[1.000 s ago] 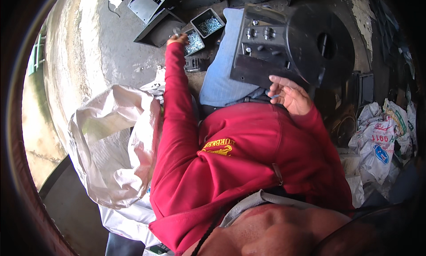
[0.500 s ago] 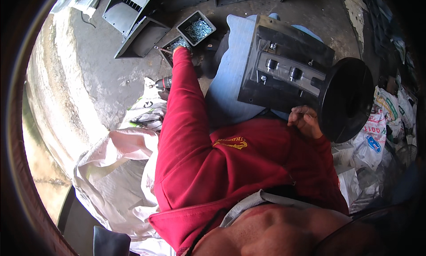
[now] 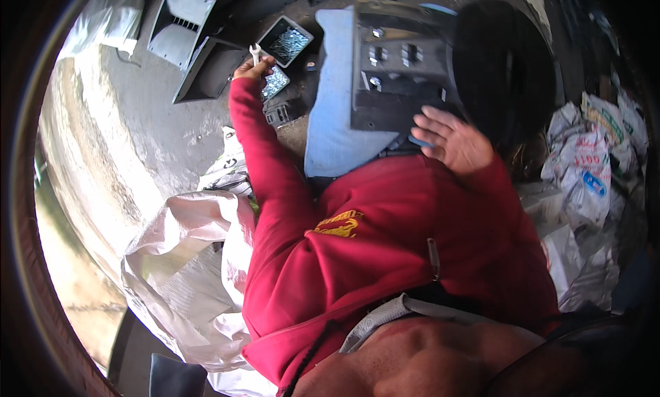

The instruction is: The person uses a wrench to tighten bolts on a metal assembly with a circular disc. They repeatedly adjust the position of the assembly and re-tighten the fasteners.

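Note:
My left hand (image 3: 253, 71) is closed around an open-end wrench (image 3: 256, 51), whose jaw sticks up above the fingers. It is over a small bin of shiny fasteners (image 3: 276, 82), with a second grey bin (image 3: 305, 40) of bolts just beyond. My right hand (image 3: 454, 141) is open with the palm showing, beside the near edge of a black plate (image 3: 399, 114). Nuts and bolt ends stand out on that plate. A large round black disc (image 3: 505, 70) adjoins its right side. Light blue cloth (image 3: 333, 115) lies under the plate.
Black and grey box-shaped parts (image 3: 180, 27) lie on the floor at the far left. A white woven sack (image 3: 185, 252) spreads along my left side. Printed plastic bags (image 3: 577, 163) are heaped on the right. A dark object (image 3: 280, 113) lies below the bins.
My left hand has come up out of the fastener bin with the wrench now visible. My right hand has moved up and left, fingers spreading. The plate and disc appear shifted up and left.

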Motion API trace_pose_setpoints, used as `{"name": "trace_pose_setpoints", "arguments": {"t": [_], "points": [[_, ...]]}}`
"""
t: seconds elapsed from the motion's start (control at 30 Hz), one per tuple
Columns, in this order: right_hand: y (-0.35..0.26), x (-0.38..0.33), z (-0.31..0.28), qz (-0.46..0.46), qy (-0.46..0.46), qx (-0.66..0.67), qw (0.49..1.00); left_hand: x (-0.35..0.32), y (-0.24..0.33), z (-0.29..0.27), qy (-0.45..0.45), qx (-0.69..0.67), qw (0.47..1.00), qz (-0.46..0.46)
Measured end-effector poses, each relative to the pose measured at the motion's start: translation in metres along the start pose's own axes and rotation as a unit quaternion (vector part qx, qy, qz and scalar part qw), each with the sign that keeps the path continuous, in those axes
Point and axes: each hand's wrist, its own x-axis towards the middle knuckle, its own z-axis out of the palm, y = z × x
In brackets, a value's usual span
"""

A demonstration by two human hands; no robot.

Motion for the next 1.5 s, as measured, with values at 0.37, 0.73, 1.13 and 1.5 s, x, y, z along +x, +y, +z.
{"name": "trace_pose_setpoints", "arguments": {"t": [0.37,0.73,1.13,1.5], "points": [[0.027,0.011,-0.029,0.007,-0.085,0.119,0.989,-0.231,0.069,0.21,-0.176,0.306,0.8,0.485],[0.002,-0.033,-0.031,-0.101,0.068,-0.045,0.992,-0.235,0.059,0.266,-0.038,0.428,0.713,0.553],[-0.027,-0.019,-0.048,-0.117,0.251,0.004,0.961,-0.243,0.025,0.232,-0.356,0.153,0.906,0.17],[-0.024,-0.02,-0.033,-0.17,0.193,0.09,0.962,-0.223,0.0,0.201,-0.397,0.145,0.876,0.233]]}}
